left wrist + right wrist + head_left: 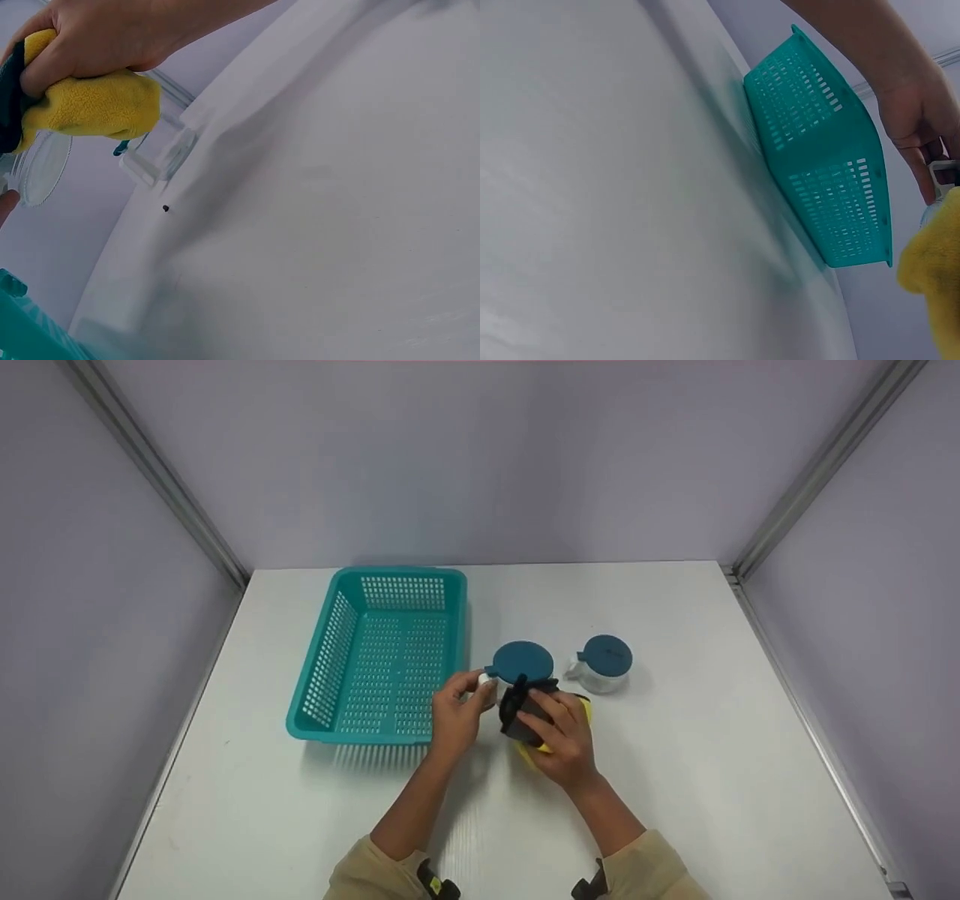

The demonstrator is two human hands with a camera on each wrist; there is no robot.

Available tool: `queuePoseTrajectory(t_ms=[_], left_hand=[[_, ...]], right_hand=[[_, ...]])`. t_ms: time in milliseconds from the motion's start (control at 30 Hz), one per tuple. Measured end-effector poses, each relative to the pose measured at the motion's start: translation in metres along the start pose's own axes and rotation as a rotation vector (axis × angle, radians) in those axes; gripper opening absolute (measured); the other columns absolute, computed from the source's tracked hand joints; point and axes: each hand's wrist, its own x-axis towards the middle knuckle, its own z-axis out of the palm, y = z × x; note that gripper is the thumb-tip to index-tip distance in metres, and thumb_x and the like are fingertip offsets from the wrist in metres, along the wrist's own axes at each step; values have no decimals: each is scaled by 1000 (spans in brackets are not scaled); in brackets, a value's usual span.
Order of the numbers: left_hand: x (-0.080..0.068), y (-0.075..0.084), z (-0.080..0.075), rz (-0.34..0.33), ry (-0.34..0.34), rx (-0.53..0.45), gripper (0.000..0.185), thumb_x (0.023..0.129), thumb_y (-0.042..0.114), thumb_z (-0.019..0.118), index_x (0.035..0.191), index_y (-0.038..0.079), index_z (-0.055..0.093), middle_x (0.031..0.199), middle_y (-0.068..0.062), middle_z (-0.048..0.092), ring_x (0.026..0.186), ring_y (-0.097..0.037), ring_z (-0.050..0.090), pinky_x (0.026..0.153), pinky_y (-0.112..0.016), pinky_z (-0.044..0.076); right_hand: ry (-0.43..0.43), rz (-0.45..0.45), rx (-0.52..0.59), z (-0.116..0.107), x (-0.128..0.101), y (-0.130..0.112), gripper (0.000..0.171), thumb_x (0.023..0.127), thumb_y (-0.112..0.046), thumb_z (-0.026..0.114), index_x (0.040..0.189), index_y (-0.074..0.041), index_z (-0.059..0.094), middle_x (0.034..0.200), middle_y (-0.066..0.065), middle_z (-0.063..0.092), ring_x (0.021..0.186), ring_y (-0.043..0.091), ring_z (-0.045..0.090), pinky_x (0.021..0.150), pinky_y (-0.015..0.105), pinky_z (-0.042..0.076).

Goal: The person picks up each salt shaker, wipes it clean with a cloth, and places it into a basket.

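A clear jar with a dark blue lid (pixel 522 661) stands on the white table (pixel 675 780) in the head view. My left hand (pixel 457 712) holds the jar at its left side, fingers curled round its handle (pixel 487 681). My right hand (pixel 562 735) grips a yellow cloth with a dark side (pixel 525 718) and presses it against the jar's front. In the left wrist view the right hand (pixel 97 37) squeezes the yellow cloth (pixel 90 105) over the clear jar (pixel 41 165). In the right wrist view the left hand (pixel 919 124) and the cloth's edge (pixel 934 262) show at the right.
A teal perforated basket (pixel 379 652) stands left of the jar, holding nothing; it also shows as the basket (pixel 817 150). A second, smaller clear jar with a blue lid (pixel 604 660) stands to the right. Pale walls with metal corner rails close in the table.
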Motion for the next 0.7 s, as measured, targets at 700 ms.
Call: queuePoseTrajectory(t_ms=[700], left_hand=[[11,9,-13,-66,-38,-10,20,93,6,67,110,-3,70,96,-14,66,87,-14,65,76,-34,60]], right_hand=[[-124,-127,-13,-7,-9,7,19,88,-26,71,104,-18,77,122,7,69,101,30,58,88,42,50]])
